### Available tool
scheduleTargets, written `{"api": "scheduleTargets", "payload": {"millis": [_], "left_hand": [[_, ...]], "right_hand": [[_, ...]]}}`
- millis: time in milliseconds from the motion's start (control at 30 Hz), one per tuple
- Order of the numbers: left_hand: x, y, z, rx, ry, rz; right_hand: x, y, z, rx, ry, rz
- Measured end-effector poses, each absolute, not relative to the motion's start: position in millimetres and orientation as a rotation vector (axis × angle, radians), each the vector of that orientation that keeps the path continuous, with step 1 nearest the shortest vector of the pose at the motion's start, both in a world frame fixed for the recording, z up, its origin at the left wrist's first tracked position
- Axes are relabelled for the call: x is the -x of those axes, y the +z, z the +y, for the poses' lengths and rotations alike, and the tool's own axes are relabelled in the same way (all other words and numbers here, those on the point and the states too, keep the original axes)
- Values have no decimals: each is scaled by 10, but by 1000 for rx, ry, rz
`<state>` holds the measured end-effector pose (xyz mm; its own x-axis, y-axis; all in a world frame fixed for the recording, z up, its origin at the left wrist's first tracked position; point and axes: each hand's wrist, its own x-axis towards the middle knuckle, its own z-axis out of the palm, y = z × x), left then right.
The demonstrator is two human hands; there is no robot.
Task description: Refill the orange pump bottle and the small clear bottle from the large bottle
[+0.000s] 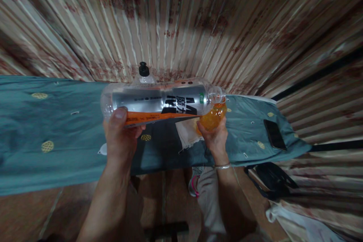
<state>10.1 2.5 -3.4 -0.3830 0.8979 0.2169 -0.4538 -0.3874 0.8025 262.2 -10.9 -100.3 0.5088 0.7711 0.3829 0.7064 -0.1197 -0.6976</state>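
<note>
My left hand (121, 136) is wrapped round the base end of a large clear plastic bottle (159, 100) with a silver and orange label. The bottle lies nearly level in the air, its neck pointing right. My right hand (214, 134) is closed round a container of orange liquid (214, 115), just below the large bottle's neck. The neck overlaps the container's top, and I cannot tell whether they touch. Behind the large bottle stands a clear bottle with a black cap (144, 69), its body mostly hidden. Under my right hand lies a whitish cloth (187, 132).
A teal patterned cloth (68, 121) covers the long narrow table. At its right end lies a black phone (275, 134). A small white object (103, 149) sits near the front edge, left of my wrist. Pleated curtains (159, 19) hang behind. A dark bag (272, 179) is at lower right.
</note>
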Motion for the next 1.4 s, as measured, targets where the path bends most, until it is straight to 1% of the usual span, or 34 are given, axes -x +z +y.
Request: {"api": "scheduleTargets", "payload": {"millis": [667,867,1067,1400], "left_hand": [[-103,-43,25,-835,1867,853],[-101,-54,22,-800,1869,839],[-102,-47,18,-813,1867,809],[-111,-31,37,-859,1915,864]], "right_hand": [[-2657,-1020,-110,1818,111,-1253],[-2618,-1014,-85,1820,61,-1228],[-2556,-991,-60,1871,99,-1154],[-2533,-963,-55,1815,125,-1180]]}}
